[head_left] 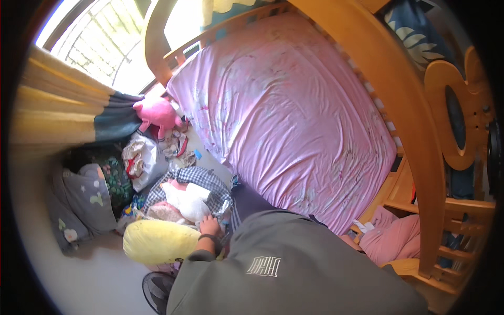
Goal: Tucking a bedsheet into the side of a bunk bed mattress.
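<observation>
My left hand (210, 226), with a black band on its wrist, reaches down into a grey checked fabric bag (202, 177) on the floor beside the bed. Its fingers are tucked among the bag's contents, so I cannot see whether they grip anything. A white soft toy (186, 203) lies in the bag just beyond the hand, and a fuzzy pinkish toy (164, 211) sits to its left. A long yellow cushion (160, 242) lies right beside my wrist. My right hand is out of sight behind my grey-green shirt.
A bed with a pink sheet (294, 115) in an orange wooden frame (404, 105) fills the right. A pink plush animal (156, 114), a white plastic bag (142, 160), a grey patterned pillow (86, 202) and a yellow and teal curtain (63, 113) crowd the left. A pink cushion (394, 237) lies under the frame.
</observation>
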### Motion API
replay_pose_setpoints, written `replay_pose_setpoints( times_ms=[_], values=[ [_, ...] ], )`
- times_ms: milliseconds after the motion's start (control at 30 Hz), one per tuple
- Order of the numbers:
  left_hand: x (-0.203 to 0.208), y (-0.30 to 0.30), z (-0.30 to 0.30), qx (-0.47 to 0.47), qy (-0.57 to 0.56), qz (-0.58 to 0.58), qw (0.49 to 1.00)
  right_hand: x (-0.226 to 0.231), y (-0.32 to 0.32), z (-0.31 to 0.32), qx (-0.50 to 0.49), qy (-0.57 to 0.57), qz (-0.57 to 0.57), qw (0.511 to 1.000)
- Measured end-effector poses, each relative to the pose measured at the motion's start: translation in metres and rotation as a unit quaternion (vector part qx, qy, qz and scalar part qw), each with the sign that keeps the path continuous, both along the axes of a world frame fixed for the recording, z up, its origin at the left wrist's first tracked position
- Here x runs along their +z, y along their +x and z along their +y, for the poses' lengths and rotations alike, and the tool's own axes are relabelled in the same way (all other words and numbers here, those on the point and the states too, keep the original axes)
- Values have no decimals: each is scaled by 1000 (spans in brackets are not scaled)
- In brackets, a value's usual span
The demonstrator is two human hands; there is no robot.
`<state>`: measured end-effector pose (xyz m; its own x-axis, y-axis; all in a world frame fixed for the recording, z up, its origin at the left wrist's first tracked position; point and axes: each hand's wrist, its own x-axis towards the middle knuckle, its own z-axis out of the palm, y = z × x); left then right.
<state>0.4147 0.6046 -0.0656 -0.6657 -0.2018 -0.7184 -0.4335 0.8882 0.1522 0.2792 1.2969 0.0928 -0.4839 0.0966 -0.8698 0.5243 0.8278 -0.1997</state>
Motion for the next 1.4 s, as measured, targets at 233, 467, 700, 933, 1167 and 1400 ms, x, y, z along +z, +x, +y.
replay_pose_setpoints(
  times_ms=[233,467,700,933,1167,1400],
  values=[
    [-30,19,-99,347,176,69,919,13,-81,-135,-156,-9,-56,986],
    [23,-123,-192,323,142,153,923,-65,-77,-135,165,-40,22,985],
    [15,-260,-319,336,181,150,912,-11,-192,-332,152,13,-67,986],
    [-54,-379,-423,454,197,152,856,21,-340,-558,120,90,-120,981],
    [-116,-361,-440,417,226,32,880,-32,-432,-743,-48,-40,-106,992],
    [-109,-252,-431,540,149,54,827,-55,-383,-696,84,19,-161,983]
  ],
)
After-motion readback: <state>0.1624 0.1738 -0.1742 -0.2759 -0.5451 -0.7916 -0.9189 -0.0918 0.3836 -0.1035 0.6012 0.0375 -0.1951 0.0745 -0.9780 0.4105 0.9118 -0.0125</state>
